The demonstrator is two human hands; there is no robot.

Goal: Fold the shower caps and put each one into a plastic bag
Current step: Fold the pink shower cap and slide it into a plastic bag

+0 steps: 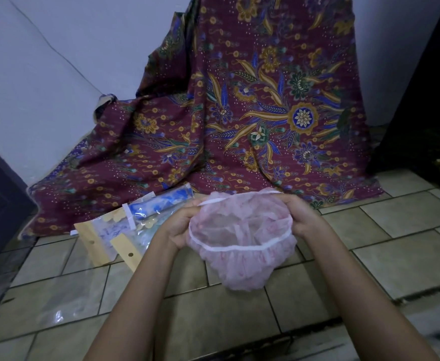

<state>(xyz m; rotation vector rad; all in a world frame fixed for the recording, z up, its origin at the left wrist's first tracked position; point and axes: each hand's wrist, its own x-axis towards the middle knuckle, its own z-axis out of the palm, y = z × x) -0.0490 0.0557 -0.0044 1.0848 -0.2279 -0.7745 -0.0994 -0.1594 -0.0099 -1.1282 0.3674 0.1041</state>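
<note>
Above the tiled floor (409, 259), 2 hands, left (179, 227) and right (303, 217), grip the elastic rim of a pink shower cap (239, 259), held open between them. Just beyond the left hand lie filled plastic bags (121, 231) — behind them, a patterned cloth (239, 113) drapes down the wall.

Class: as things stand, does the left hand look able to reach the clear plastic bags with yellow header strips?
Probably yes: the clear plastic bags lie beside the left hand, nothing between, but it grips the sheer pink shower cap and must let go first.
</note>
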